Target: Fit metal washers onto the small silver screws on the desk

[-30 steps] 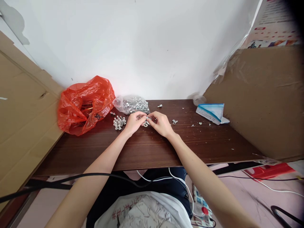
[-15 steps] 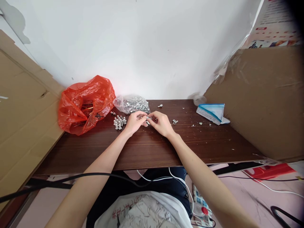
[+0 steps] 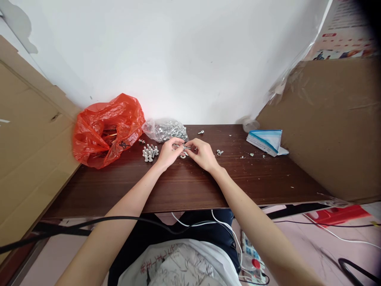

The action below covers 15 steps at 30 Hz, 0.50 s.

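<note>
My left hand [image 3: 167, 153] and my right hand [image 3: 203, 153] meet over the far middle of a dark wooden table [image 3: 184, 186]. Both pinch a small metal bolt [image 3: 185, 147] between their fingertips. A washer [image 3: 182, 156] lies on the table just under them. A cluster of upright bolts [image 3: 149, 153] stands left of my left hand. Behind the hands lies a clear bag of metal hardware [image 3: 164, 130].
A red plastic bag [image 3: 105, 129] sits at the far left of the table. A loose bolt [image 3: 201, 132] and a small metal piece [image 3: 219, 152] lie near the hands. A blue-white packet [image 3: 266, 141] rests at the right. Cardboard sheets [image 3: 324, 123] flank both sides.
My fingers have shifted slightly on the small bolt; the hands stay in the same spot.
</note>
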Each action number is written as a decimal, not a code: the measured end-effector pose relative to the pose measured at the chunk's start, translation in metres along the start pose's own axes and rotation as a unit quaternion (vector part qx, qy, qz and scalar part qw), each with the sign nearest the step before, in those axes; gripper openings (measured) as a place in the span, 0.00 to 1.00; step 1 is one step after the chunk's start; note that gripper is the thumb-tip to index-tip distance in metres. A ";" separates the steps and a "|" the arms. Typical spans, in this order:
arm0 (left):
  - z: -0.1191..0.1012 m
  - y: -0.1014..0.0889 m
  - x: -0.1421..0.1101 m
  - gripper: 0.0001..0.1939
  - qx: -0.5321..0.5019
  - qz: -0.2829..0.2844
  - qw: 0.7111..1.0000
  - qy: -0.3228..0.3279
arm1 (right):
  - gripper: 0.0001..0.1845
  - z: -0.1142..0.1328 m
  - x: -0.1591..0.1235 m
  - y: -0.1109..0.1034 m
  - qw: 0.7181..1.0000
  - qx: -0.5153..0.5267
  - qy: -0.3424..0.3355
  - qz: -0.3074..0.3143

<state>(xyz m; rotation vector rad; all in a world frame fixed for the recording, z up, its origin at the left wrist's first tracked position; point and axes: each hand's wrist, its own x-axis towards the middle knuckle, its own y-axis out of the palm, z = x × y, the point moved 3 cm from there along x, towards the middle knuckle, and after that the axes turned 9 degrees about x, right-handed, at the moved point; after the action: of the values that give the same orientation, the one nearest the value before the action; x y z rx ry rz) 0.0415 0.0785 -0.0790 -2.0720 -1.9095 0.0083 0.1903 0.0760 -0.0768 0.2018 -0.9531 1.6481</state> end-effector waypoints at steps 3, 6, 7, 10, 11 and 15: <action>0.000 0.000 0.000 0.08 -0.002 0.003 1.000 0.002 | 0.06 0.000 0.000 0.000 1.000 0.005 -0.001 0.002; 0.001 -0.001 0.001 0.08 0.009 0.000 1.000 0.003 | 0.05 0.001 0.000 0.000 1.000 0.003 0.000 0.001; 0.001 -0.001 0.001 0.08 0.015 -0.003 1.000 0.004 | 0.05 0.001 0.000 0.000 1.000 0.002 0.000 0.001; 0.001 -0.002 0.002 0.07 0.032 -0.005 0.999 0.009 | 0.05 0.003 0.000 -0.001 1.000 0.004 -0.001 0.000; 0.001 -0.002 0.003 0.07 0.036 -0.006 0.999 0.011 | 0.05 0.003 0.000 -0.001 1.000 0.005 -0.002 0.000; 0.002 -0.003 0.003 0.07 0.043 -0.008 0.999 0.027 | 0.05 0.004 0.000 -0.001 1.000 0.008 -0.002 0.003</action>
<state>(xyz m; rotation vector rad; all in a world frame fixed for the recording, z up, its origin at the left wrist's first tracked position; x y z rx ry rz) 0.0389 0.0821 -0.0794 -1.9802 -1.8603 0.0293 0.1901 0.0734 -0.0739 0.2142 -0.9440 1.6614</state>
